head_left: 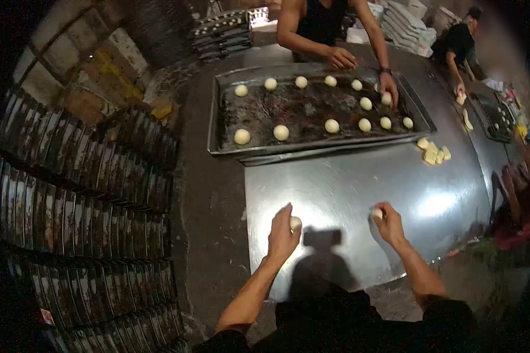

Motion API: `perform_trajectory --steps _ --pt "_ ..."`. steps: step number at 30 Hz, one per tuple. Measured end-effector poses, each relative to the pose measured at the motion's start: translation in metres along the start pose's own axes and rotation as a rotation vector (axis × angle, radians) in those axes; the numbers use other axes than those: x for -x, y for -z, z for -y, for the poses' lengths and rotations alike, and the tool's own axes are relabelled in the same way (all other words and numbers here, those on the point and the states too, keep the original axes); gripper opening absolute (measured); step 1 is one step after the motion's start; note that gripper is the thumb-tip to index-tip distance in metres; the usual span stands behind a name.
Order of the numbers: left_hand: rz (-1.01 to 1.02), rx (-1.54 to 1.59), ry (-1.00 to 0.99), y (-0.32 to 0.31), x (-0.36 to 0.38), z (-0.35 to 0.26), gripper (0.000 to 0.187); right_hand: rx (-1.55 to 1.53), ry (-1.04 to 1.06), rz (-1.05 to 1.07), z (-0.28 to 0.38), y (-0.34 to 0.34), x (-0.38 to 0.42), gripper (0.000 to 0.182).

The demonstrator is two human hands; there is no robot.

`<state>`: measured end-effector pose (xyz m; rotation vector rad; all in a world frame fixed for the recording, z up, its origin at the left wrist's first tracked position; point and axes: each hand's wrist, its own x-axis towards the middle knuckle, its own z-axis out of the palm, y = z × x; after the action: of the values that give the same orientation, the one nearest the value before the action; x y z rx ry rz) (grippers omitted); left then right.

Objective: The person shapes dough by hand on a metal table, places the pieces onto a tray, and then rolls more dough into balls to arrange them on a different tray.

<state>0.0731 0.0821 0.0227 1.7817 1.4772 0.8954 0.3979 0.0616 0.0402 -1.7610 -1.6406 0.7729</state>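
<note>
My left hand (283,236) is closed round a pale dough ball (295,223) over the left part of the shiny metal table (347,176). To the right, my right hand (390,225) has its fingers curled on a second dough ball (377,213), partly hidden by them. Beyond my hands lies a large dark baking tray (215,117) with two uneven rows of round dough balls. A cluster of cut dough pieces (431,154) sits on the table by the tray's right front corner.
Across the table a co-worker's hand (390,88) touches a ball in the tray; their other hand (340,57) hovers at its far edge. Another person (456,44) works at the far right beside a smaller tray (492,120). Stacked trays (82,217) fill the left side.
</note>
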Motion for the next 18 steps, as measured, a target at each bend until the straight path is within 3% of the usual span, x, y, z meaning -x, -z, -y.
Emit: perform_trajectory --steps 1,3,5,7,9,11,12,13,14,15,17,18 --pt "0.102 -0.165 -0.05 0.008 -0.01 -0.001 0.056 -0.155 -0.063 0.025 0.034 -0.002 -0.037 0.023" --pt "0.275 -0.298 -0.099 0.003 -0.012 0.01 0.031 -0.297 0.298 -0.036 0.114 -0.003 -0.11 0.032" --pt "0.279 -0.158 -0.084 0.011 -0.021 0.017 0.028 -0.282 0.541 -0.256 0.185 -0.011 -0.186 0.03" --pt "0.177 -0.119 0.029 0.018 -0.031 0.016 0.032 -0.343 0.607 -0.422 0.231 -0.031 -0.255 0.031" --pt "0.257 0.322 0.475 0.039 -0.049 -0.003 0.033 -0.286 0.522 -0.398 0.232 -0.079 -0.322 0.029" --pt "0.146 0.38 0.426 0.068 -0.079 -0.032 0.037 0.107 0.362 -0.016 0.174 -0.153 -0.38 0.027" --pt "0.074 0.267 0.413 0.082 -0.098 -0.042 0.037 0.321 0.358 -0.009 0.173 -0.161 -0.369 0.032" --pt "0.007 0.141 0.251 0.094 -0.123 -0.033 0.038 0.536 0.342 -0.004 0.17 -0.166 -0.357 0.037" --pt "-0.088 0.188 0.231 0.104 -0.149 -0.036 0.04 0.521 0.661 -0.162 0.143 -0.192 -0.382 0.042" --pt "-0.199 0.056 0.154 0.116 -0.174 -0.054 0.04 0.398 0.595 -0.16 0.186 -0.155 -0.34 0.041" --pt "-0.335 -0.238 -0.012 0.13 -0.229 -0.059 0.036 0.149 0.814 -0.287 0.205 -0.113 -0.288 0.032" --pt "-0.385 -0.281 0.05 0.127 -0.258 -0.043 0.033 0.314 0.63 0.002 0.206 -0.097 -0.266 0.024"
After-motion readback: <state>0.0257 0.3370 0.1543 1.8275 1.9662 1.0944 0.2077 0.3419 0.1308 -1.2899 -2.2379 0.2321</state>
